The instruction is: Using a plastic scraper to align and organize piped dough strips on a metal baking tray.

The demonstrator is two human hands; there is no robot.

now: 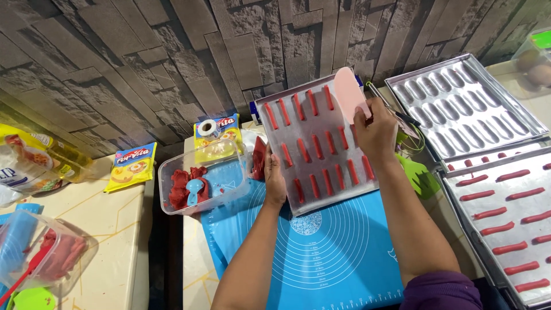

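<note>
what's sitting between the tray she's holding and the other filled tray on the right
The held tray is gripped at its edges by the left hand and right hand. Between it and the filled tray on the right lie a green spatula and the right forearm. The pink scraper sits at the held tray's top corner.

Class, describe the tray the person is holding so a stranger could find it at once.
Start at the blue baking mat in the middle. The tray leans up from its far edge, the left hand and right hand gripping its sides. Unlike the flat trays to the right, it is tilted, with short red dough sticks in rows.
</note>
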